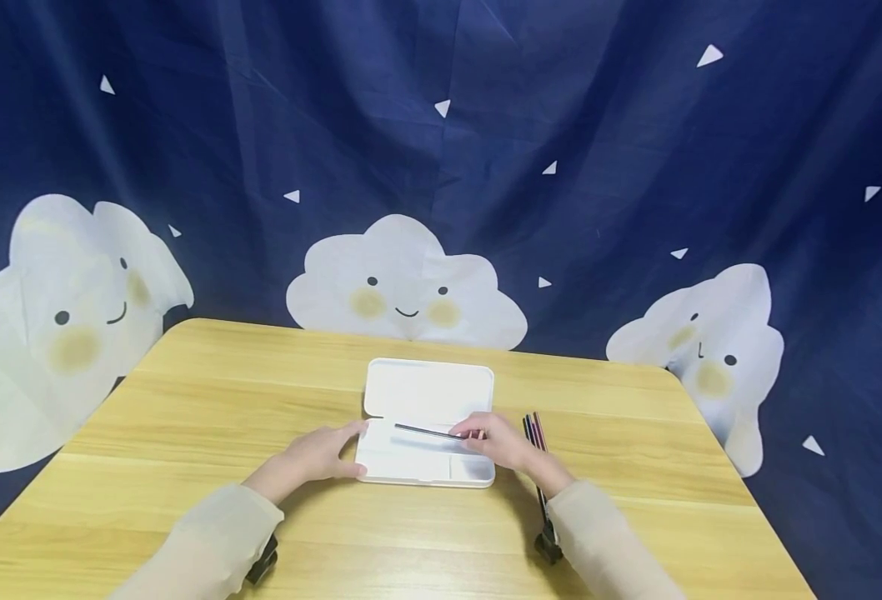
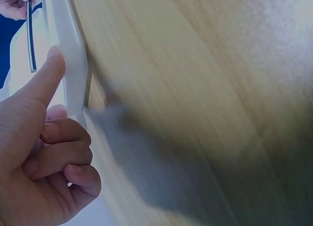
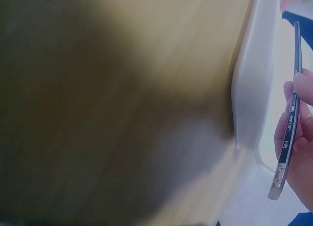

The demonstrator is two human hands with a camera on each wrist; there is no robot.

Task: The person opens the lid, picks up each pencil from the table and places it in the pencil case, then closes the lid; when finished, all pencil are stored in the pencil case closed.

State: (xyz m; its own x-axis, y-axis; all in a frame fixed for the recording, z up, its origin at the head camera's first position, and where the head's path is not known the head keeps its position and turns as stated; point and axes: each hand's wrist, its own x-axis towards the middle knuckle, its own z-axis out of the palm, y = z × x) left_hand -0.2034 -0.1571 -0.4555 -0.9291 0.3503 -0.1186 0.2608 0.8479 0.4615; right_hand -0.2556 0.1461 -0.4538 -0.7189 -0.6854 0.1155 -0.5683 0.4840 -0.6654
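Note:
A white pencil case (image 1: pixel 420 481) lies on the table with its lid (image 1: pixel 429 387) folded back. My left hand (image 1: pixel 313 454) holds the case at its left end, thumb at the near corner and index finger farther back. In the left wrist view, the other fingers of this hand (image 2: pixel 58 157) are curled. Above the case's tray, my right hand (image 1: pixel 503 442) pinches a dark pencil (image 1: pixel 422 430) that points left. The right wrist view shows HB lettering and a pale eraser in a metal band on this pencil (image 3: pixel 292 116).
Right of the case, several pencils (image 1: pixel 534 432), dark and red, lie partly hidden by my right forearm. A low divider stands near the right end of the tray. The wooden table (image 1: pixel 321 533) ends at a dark blue curtain (image 1: pixel 381 125) with cloud prints.

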